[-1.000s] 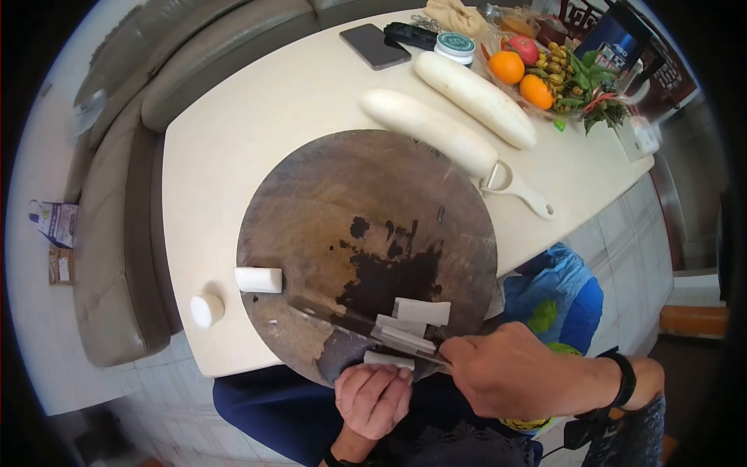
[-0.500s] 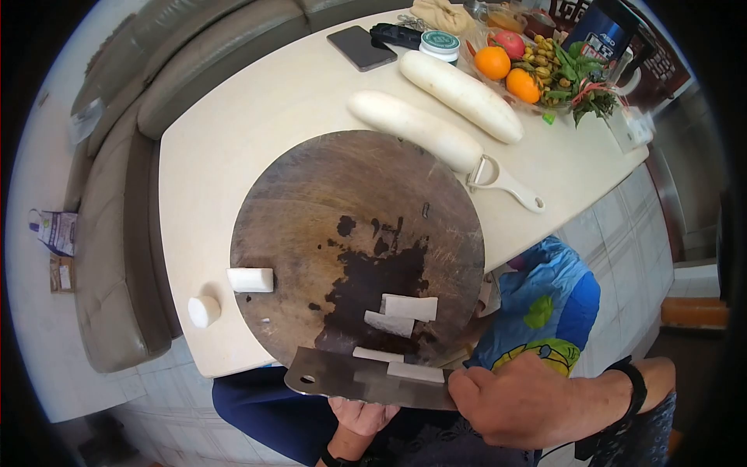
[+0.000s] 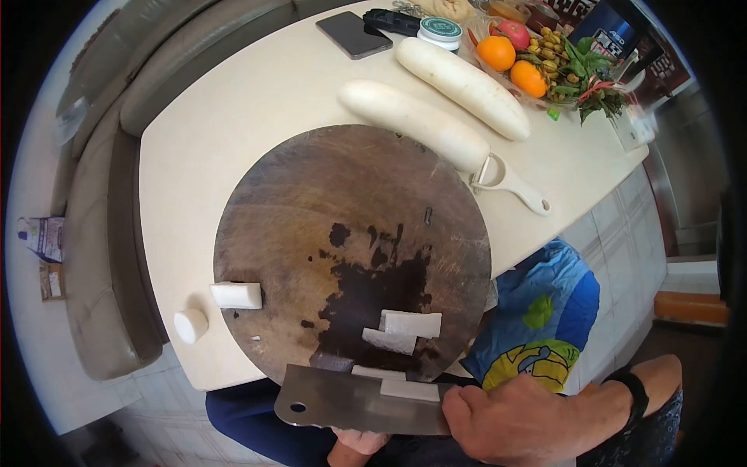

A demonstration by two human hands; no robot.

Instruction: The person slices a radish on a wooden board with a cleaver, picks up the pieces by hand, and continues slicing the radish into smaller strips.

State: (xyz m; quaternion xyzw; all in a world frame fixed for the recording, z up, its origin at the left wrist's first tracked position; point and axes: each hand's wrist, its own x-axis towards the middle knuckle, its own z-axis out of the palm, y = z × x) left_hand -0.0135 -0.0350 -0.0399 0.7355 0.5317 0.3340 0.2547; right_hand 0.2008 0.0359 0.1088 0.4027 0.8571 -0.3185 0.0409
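A broad grey steel cleaver (image 3: pixel 338 404) extends left from the gripping right hand (image 3: pixel 510 420), nearly parallel to the adjacent white rectangular slice (image 3: pixel 410 390); whether the left hand (image 3: pixel 362 440) grips, we cannot tell

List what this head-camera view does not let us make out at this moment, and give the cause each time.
All in the head view:
Left hand: mostly hidden behind the cleaver, so whether it holds anything cannot be told.
Cleaver handle: covered by the right hand.
Full shape of the tan bundle: cut off by the top edge.
Lettering on the jar lid: too small to read.
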